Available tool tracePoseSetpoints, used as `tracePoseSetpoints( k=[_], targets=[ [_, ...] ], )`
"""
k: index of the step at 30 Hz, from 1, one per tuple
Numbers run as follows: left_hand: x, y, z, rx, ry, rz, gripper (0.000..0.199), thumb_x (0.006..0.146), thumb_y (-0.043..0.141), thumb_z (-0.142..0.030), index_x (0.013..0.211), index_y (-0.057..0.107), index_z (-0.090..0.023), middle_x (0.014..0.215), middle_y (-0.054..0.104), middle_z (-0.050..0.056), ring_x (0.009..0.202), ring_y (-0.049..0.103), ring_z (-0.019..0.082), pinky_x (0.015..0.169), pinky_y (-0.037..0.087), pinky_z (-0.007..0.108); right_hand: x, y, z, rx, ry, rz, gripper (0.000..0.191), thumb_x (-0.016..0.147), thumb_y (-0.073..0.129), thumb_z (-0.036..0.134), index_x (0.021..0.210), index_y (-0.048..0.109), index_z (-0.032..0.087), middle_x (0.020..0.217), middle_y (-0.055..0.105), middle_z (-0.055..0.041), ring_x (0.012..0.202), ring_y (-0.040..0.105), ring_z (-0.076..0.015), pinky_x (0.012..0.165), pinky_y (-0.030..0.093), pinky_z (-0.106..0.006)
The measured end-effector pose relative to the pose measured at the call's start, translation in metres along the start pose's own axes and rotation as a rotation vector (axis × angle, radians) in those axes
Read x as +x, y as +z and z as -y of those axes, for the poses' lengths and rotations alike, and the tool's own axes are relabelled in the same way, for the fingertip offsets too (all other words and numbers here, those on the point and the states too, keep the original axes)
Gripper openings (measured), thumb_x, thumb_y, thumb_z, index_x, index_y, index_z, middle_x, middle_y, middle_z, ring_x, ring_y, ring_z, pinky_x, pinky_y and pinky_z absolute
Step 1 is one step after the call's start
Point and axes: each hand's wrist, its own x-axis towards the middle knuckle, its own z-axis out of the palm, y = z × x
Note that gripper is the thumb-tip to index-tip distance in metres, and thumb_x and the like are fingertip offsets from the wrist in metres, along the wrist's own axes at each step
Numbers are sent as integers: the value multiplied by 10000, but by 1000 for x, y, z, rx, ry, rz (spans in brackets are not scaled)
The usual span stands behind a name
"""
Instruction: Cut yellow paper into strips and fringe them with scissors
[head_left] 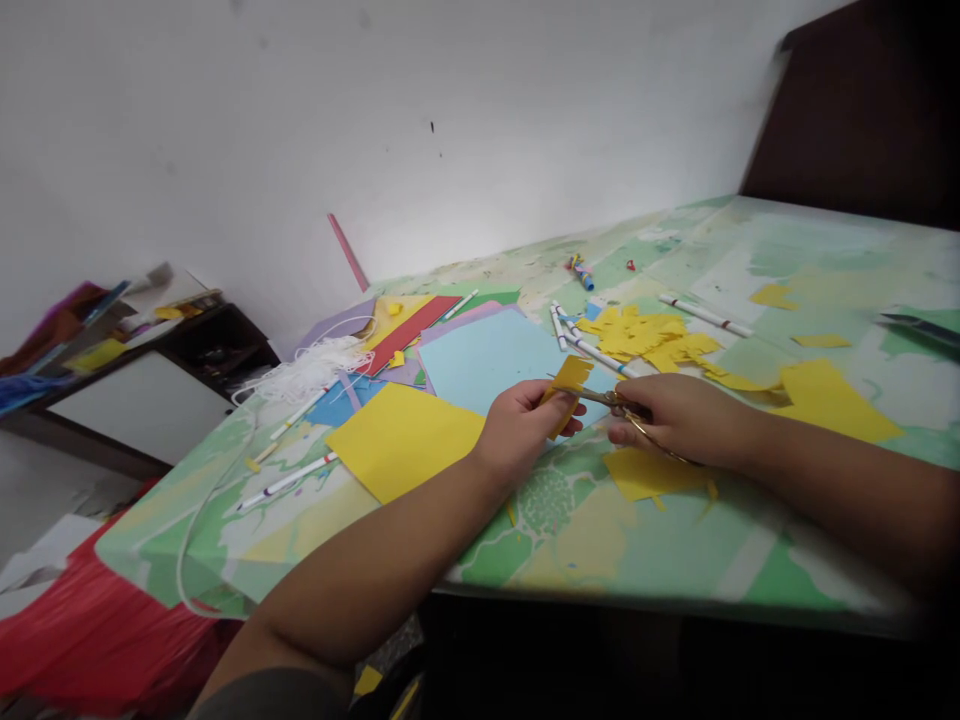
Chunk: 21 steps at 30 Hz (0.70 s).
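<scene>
My left hand (529, 425) pinches a small piece of yellow paper (568, 385) whose upper edge is cut into a fringe. My right hand (667, 415) grips scissors (600, 397) by their gold-coloured handles. The blades point left and meet the yellow paper near my left fingers. Under and behind my hands lies a light blue sheet (487, 355). A larger yellow sheet (405, 440) rests left of my left hand. Below my right hand is another yellow scrap (652, 475), and a heap of fringed yellow paper (649, 335) lies behind it.
Several marker pens (705, 315) are scattered over the patterned tablecloth (555, 510). White string (315, 365) is bundled at the left, near a red paper strip (409, 335). Another yellow piece (836, 400) lies beyond my right forearm. A dark blade-like object (922, 328) sits at the right edge.
</scene>
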Motion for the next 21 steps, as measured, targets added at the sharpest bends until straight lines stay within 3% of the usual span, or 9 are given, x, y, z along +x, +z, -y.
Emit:
tracePoseSetpoints(
  k=[7,21],
  targets=[
    [0,1,-1,41,5,16,172,658,575,-294,706,564,-129,643,592,16,518,524,76,557,428,238,-3,-2,3,15,-29,-38,360,720,390,537,621,419,192,593,498,-2,533,426,-122,473,236,-226],
    [0,0,0,35,1,14,196,648,585,-314,726,569,-135,663,600,14,536,543,87,573,440,252,0,-2,2,24,37,12,350,706,404,537,638,457,198,625,532,-10,573,453,-140,473,240,-226]
  ],
)
